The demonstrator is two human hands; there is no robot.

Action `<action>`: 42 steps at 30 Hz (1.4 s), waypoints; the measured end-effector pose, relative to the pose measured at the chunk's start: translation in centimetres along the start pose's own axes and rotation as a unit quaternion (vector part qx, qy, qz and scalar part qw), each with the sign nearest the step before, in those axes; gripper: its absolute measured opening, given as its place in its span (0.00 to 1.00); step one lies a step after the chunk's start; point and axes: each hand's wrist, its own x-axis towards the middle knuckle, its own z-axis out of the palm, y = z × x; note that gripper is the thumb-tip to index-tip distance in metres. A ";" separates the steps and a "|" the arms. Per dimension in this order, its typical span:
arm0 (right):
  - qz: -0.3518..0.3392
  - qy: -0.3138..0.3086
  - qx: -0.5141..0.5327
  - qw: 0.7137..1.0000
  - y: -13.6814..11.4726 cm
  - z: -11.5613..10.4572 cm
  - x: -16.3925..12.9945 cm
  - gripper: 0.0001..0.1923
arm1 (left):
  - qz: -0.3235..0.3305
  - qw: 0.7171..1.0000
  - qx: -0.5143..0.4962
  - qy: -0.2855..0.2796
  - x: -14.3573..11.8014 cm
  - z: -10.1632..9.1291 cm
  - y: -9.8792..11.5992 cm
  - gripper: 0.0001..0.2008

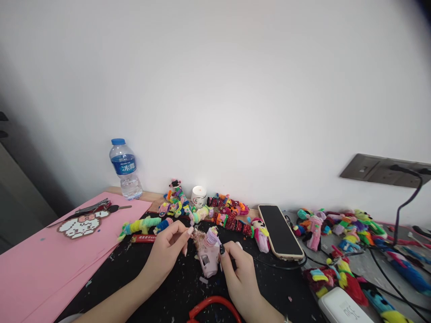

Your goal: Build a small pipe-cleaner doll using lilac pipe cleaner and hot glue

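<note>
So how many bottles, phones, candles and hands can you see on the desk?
Water bottle: 1
Phone: 1
Candle jar: 1
Hands: 2, the left hand and the right hand, both at a small pink glue gun
Total: 5

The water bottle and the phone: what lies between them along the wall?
In the head view, between water bottle and phone lie colourful yarn dolls and a small white jar.

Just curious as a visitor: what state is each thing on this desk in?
Clear plastic water bottle: upright, blue cap on.
Black smartphone: face up, screen dark.
Small pink glue gun: held by right hand.
Left hand: pinching at fuzzy piece.
</note>
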 end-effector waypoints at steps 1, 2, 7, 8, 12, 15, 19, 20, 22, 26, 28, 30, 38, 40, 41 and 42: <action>-0.001 0.000 0.000 1.000 0.0 0.0 0.0 0.14 | -0.002 1.000 -0.002 0.001 0.0 0.0 0.0 0.17; -0.002 0.000 0.000 1.000 0.0 0.0 0.1 0.13 | -0.004 1.000 -0.003 0.003 0.0 0.0 -0.1 0.16; -0.008 0.008 -0.005 1.000 -0.1 0.1 0.1 0.13 | -0.019 1.000 -0.010 0.009 0.2 0.0 -0.5 0.16; -0.009 0.009 -0.007 1.000 -0.1 0.1 0.1 0.13 | -0.019 1.000 -0.011 0.009 0.2 0.0 -0.5 0.16; -0.014 0.010 -0.012 1.000 -0.1 0.0 0.0 0.13 | -0.012 1.000 -0.018 0.008 0.3 -0.2 -0.5 0.16; -0.013 0.007 -0.010 1.000 -0.1 0.0 0.0 0.13 | -0.018 1.000 -0.026 0.001 0.2 -0.4 -0.4 0.17; -0.015 0.006 -0.009 1.000 -0.2 0.0 0.0 0.13 | -0.027 0.999 -0.025 0.002 0.1 -0.3 -0.4 0.18; -0.016 0.006 -0.009 1.000 -0.2 0.0 0.0 0.13 | -0.027 0.999 -0.020 0.005 0.1 -0.3 -0.5 0.18; -0.018 0.007 -0.010 1.000 -0.1 0.1 -0.1 0.13 | -0.028 0.999 -0.003 0.016 0.2 -0.3 -0.6 0.18; -0.019 0.010 -0.014 1.000 0.0 0.1 -0.1 0.13 | -0.023 0.999 0.014 0.032 0.6 -0.4 -0.9 0.14; -0.021 0.009 -0.014 1.000 0.0 0.1 -0.1 0.13 | -0.021 0.999 0.007 0.024 0.8 -0.5 -1.1 0.14; -0.021 0.010 -0.013 1.000 0.0 0.1 0.0 0.13 | -0.026 1.000 -0.002 0.016 1.0 -0.5 -1.3 0.13; -0.020 0.004 0.004 1.000 -0.3 0.0 0.0 0.13 | -0.045 0.998 -0.016 0.032 1.0 -0.4 -1.0 0.16; -0.022 0.004 0.011 1.000 -0.3 0.0 0.0 0.13 | -0.045 0.999 -0.004 0.031 1.0 -0.5 -0.9 0.16; -0.024 0.002 0.012 1.000 -0.3 0.0 0.0 0.13 | -0.043 0.999 -0.001 0.029 1.0 -0.5 -0.9 0.16; -0.024 0.005 0.012 1.000 -0.3 0.0 0.0 0.13 | -0.041 0.999 -0.001 0.025 1.0 -0.5 -0.9 0.16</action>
